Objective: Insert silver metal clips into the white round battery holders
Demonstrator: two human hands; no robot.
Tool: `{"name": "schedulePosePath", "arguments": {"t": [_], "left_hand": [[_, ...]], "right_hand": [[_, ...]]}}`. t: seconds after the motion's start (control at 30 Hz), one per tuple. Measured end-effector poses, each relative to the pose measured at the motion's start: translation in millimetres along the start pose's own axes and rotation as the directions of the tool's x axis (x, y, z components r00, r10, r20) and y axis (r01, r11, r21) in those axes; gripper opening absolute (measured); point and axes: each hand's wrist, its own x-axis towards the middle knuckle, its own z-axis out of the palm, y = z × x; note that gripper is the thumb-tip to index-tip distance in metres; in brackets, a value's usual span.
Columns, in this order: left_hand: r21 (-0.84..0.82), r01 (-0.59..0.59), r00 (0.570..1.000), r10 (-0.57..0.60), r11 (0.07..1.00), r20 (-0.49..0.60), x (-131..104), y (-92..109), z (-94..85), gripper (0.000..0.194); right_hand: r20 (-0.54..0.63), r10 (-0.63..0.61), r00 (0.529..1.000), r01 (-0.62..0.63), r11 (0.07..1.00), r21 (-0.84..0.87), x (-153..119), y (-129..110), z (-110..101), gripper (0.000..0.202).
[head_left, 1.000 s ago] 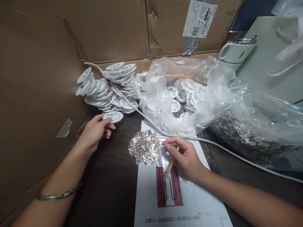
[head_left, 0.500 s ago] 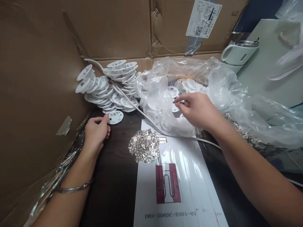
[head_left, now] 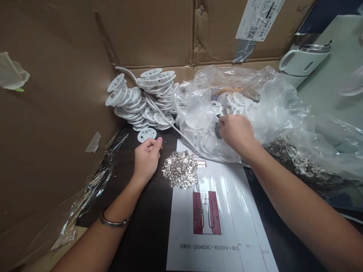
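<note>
My left hand (head_left: 147, 158) hovers over the dark tabletop with its fingers curled and the thumb pressed against them; nothing shows between them. Just beyond its knuckles a round white plastic disc (head_left: 146, 134) with small metal parts lies flat, apart from the hand. To the right of that hand sits a heap of small shiny metal clips (head_left: 180, 170). My right hand (head_left: 236, 131) reaches into the mouth of a clear plastic bag (head_left: 198, 113) that holds more white discs (head_left: 238, 99). Its fingers are bent inward, and what they grip is hidden.
Stacked white discs (head_left: 133, 104) lean at the back left against cardboard walls (head_left: 153, 34). A grey cable (head_left: 176, 128) crosses in front of the bag. A printed sheet (head_left: 229, 219) lies under the heap's edge. More metal pieces (head_left: 300, 166) and a pale mug (head_left: 304, 60) are at right.
My left hand has let go of the white disc and drawn to the right, nearer the metal clips. My right hand has gone into the bag's opening. The view has shifted slightly left.
</note>
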Motion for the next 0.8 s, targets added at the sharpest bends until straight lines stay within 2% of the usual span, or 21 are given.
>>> {"name": "schedulePosePath", "arguments": {"t": [0.07, 0.1, 0.17, 0.2, 0.27, 0.3, 0.33, 0.4, 0.43, 0.53, 0.57, 0.63, 0.67, 0.7, 0.73, 0.8], "left_hand": [[-0.023, -0.02, 0.999, 0.021, 1.0, 0.031, -8.7, 3.9, 2.4, 0.035], [-0.033, -0.025, 0.998, 0.027, 0.999, 0.055, -13.8, 5.5, 3.8, 0.036], [-0.126, -0.046, 0.985, 0.066, 0.991, 0.161, -24.6, 7.1, 6.3, 0.037], [-0.212, -0.034, 0.966, 0.086, 0.977, 0.243, -29.8, 7.2, 7.3, 0.045], [-0.358, 0.055, 0.9, 0.109, 0.932, 0.422, -38.6, 6.6, 8.6, 0.061], [-0.393, 0.105, 0.874, 0.104, 0.913, 0.474, -42.0, 6.3, 9.0, 0.064], [-0.406, 0.14, 0.864, 0.089, 0.903, 0.496, -44.4, 6.3, 9.3, 0.064], [-0.374, 0.18, 0.882, 0.02, 0.91, 0.471, -46.3, 7.2, 9.9, 0.055], [-0.356, 0.185, 0.899, -0.011, 0.916, 0.437, -46.0, 7.9, 10.3, 0.049], [-0.323, 0.171, 0.944, -0.061, 0.931, 0.324, -41.4, 8.9, 12.0, 0.035], [-0.316, 0.164, 0.954, -0.069, 0.935, 0.291, -39.3, 8.7, 12.6, 0.032], [-0.298, 0.155, 0.967, -0.083, 0.942, 0.241, -35.3, 7.7, 13.8, 0.028], [-0.291, 0.156, 0.97, -0.092, 0.944, 0.223, -33.6, 7.3, 14.4, 0.027], [-0.287, 0.161, 0.972, -0.102, 0.944, 0.21, -32.3, 7.1, 15.1, 0.025], [-0.287, 0.164, 0.974, -0.109, 0.944, 0.2, -31.2, 7.0, 15.8, 0.024], [-0.286, 0.166, 0.976, -0.116, 0.944, 0.187, -30.4, 7.2, 17.1, 0.023]], "right_hand": [[-0.213, -0.056, 0.975, 0.073, 0.995, 0.074, -15.5, 1.0, -12.9, 0.024], [-0.332, -0.114, 0.936, 0.159, 0.981, 0.11, -25.8, 0.4, -17.0, 0.025], [-0.515, -0.268, 0.814, 0.392, 0.908, 0.147, -48.9, -3.0, -16.9, 0.026], [-0.59, -0.362, 0.722, 0.534, 0.833, 0.143, -60.5, -5.9, -12.3, 0.027], [-0.64, -0.549, 0.538, 0.776, 0.619, 0.121, -80.5, -13.1, 3.8, 0.038], [-0.615, -0.609, 0.501, 0.833, 0.533, 0.151, -88.1, -17.1, 13.3, 0.044], [-0.579, -0.649, 0.493, 0.858, 0.472, 0.202, -93.7, -21.0, 22.5, 0.048], [-0.534, -0.654, 0.535, 0.844, 0.426, 0.325, -99.9, -27.9, 36.8, 0.053], [-0.529, -0.621, 0.578, 0.816, 0.433, 0.384, -100.9, -30.3, 41.3, 0.053], [-0.512, -0.388, 0.766, 0.64, 0.535, 0.552, -99.7, -32.8, 45.7, 0.039], [-0.462, -0.304, 0.833, 0.547, 0.572, 0.611, -98.8, -32.2, 45.2, 0.03], [-0.271, -0.203, 0.941, 0.338, 0.609, 0.717, -97.1, -30.0, 43.2, 0.018], [-0.151, -0.204, 0.967, 0.246, 0.614, 0.75, -96.4, -28.9, 42.1, 0.016], [-0.033, -0.225, 0.974, 0.169, 0.619, 0.767, -95.9, -28.0, 41.0, 0.017], [0.063, -0.253, 0.965, 0.114, 0.627, 0.77, -95.4, -27.5, 40.0, 0.017], [0.169, -0.303, 0.938, 0.076, 0.655, 0.752, -94.8, -27.5, 38.5, 0.019]]}}
